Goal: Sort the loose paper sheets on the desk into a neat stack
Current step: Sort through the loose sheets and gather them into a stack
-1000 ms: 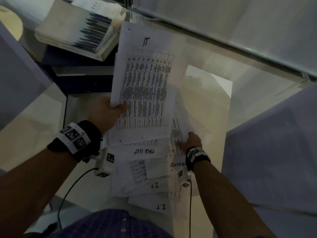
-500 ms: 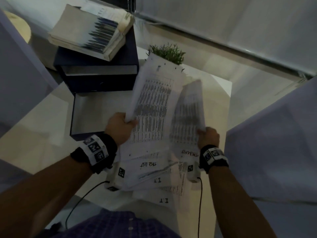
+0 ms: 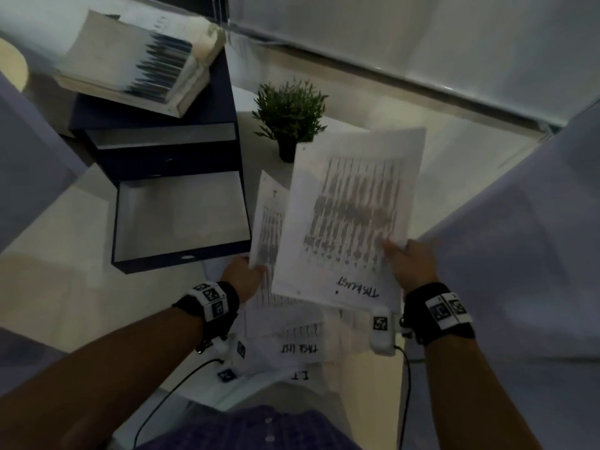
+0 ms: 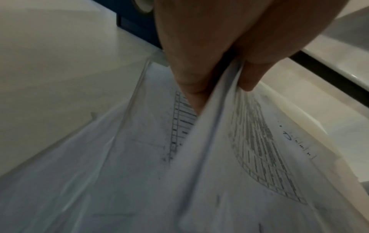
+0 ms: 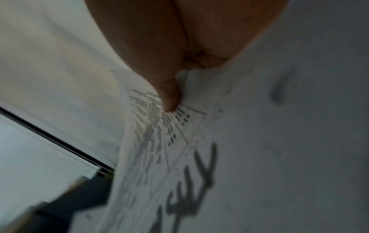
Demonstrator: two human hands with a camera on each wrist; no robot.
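Note:
My right hand pinches a printed table sheet marked "TASK LIST" by its right edge and holds it up over the desk; the thumb lies on its printed face. My left hand grips a second printed sheet at its lower left corner, partly behind the first. In the left wrist view the thumb and a finger pinch folded paper. Several more loose sheets lie overlapped on the white desk below both hands.
A dark blue drawer box stands at the back left, its lower drawer pulled open. A thick book lies on top of it. A small potted plant stands just behind the raised sheets. A pale panel borders the right.
Both hands moved right and nearer to me with their sheets. The right hand's sheet swung up in front of the left hand's sheet. The plant now shows fully.

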